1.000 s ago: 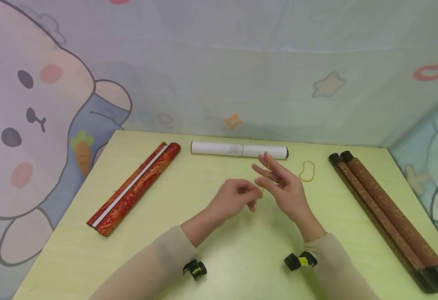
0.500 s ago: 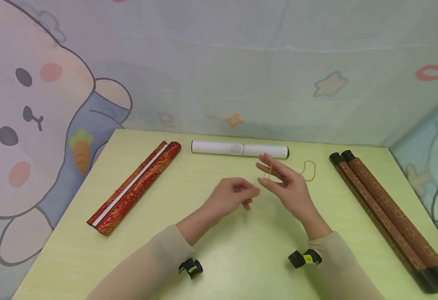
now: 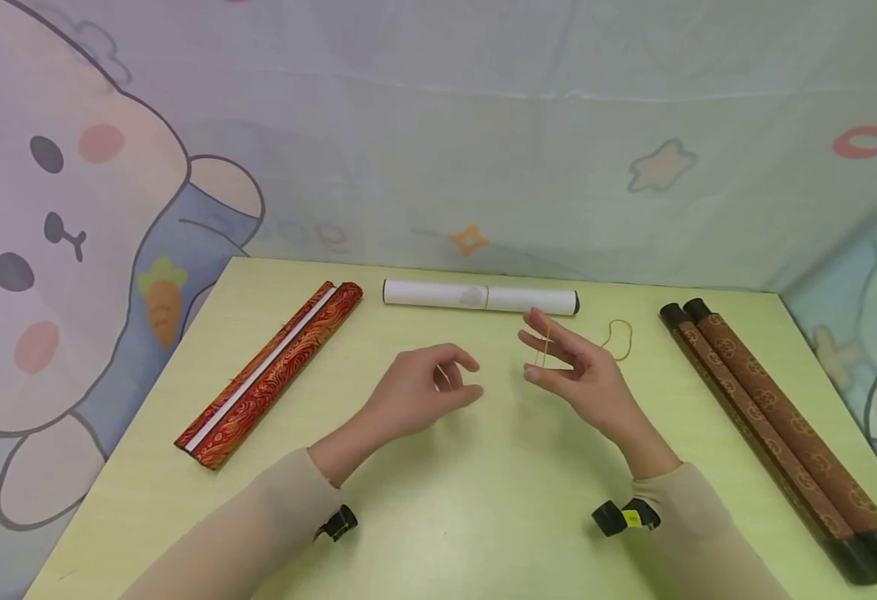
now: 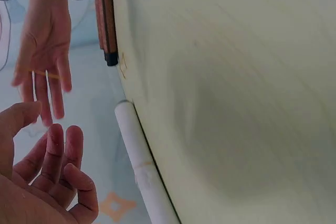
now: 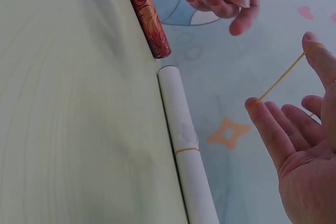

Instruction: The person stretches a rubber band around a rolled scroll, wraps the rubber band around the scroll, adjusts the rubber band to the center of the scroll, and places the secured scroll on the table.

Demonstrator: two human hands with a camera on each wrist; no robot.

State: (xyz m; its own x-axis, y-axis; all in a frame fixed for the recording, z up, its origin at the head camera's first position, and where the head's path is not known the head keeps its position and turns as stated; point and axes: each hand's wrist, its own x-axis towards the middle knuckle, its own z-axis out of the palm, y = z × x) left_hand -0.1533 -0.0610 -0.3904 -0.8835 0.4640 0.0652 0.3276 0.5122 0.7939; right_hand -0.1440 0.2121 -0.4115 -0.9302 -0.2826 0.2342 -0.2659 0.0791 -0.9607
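A thin yellow rubber band (image 5: 283, 77) is stretched between the thumb and index fingertips of my right hand (image 3: 587, 377), whose fingers are spread and mostly straight. To its left, my left hand (image 3: 418, 390) hovers over the table with fingers loosely bent and nothing in its grasp. A gap separates the two hands. Just behind the right hand, a second yellow rubber band (image 3: 629, 343) lies on the table, partly covered by that hand. Beyond both hands lies a white paper roll (image 3: 431, 294) with a rubber band (image 5: 187, 150) round its middle.
A red and gold patterned scroll (image 3: 284, 375) lies slanted at the left, a white strip along it. At the right, two brown patterned rolls (image 3: 779, 429) with black ends lie side by side. A printed cloth (image 3: 408, 125) hangs behind the table (image 3: 438, 533).
My left hand has let go of the rubber band, drawn away to the left and loosened its fingers. The right hand, still carrying the band, has shifted slightly right.
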